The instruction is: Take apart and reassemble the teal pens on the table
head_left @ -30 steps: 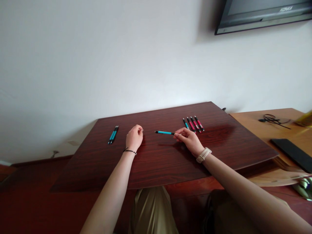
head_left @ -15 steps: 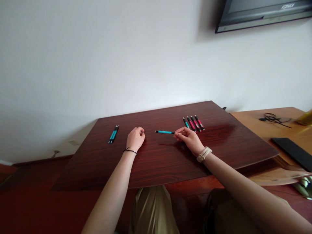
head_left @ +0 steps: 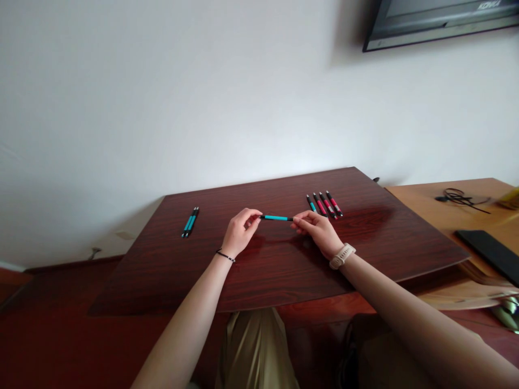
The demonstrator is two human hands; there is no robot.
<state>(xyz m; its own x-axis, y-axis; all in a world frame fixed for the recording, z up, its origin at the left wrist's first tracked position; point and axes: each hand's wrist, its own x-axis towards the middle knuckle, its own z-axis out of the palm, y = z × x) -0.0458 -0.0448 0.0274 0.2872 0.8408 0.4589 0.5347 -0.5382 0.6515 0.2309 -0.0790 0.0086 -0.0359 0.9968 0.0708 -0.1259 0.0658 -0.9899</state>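
In the head view, a teal pen [head_left: 276, 218] was held level just above the dark wooden table [head_left: 284, 270], a little above the centre of the frame. The left hand [head_left: 239, 233] pinched the pen's left end between its fingers [head_left: 254, 215], and the right hand [head_left: 318, 232] gripped the right end with its fingers [head_left: 300, 220] closed on it. The right wrist wore a pale watch [head_left: 341, 256]; the left wrist wore a thin dark bracelet [head_left: 225, 256].

To the left of the hands, two teal pens [head_left: 190, 222] lay side by side on the table, touching or nearly so, well apart from the held pen. To the right, just behind the right hand, a row of four pens [head_left: 324, 205] lay close together: one teal and three pink.

At the right edge of the frame stood a lighter wooden desk [head_left: 425, 210] with a black cable [head_left: 460, 196] and a flat black device [head_left: 488, 253] on it. A screen [head_left: 438, 21] hung on the white wall in the upper right corner.
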